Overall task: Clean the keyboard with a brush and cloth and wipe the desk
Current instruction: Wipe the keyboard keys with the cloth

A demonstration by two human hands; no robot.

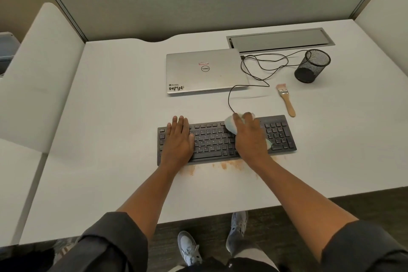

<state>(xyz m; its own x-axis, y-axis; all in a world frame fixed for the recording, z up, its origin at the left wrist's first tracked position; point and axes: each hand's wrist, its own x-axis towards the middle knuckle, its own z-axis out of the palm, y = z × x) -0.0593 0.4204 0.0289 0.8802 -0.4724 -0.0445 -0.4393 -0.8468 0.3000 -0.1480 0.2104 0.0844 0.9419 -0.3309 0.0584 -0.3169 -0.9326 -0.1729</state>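
Orange-brown smear on tabletop near front edge, not wiped yet. Left hand flat on keyboard, fingers straight, probably pinning it. Right hand presses cloth over keys, fingers draped. Brush parked behind keyboard's right end, looks done with. Laptop shut, farther back.

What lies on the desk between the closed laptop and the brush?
In the head view, only the black cable crosses the desk between laptop and brush.
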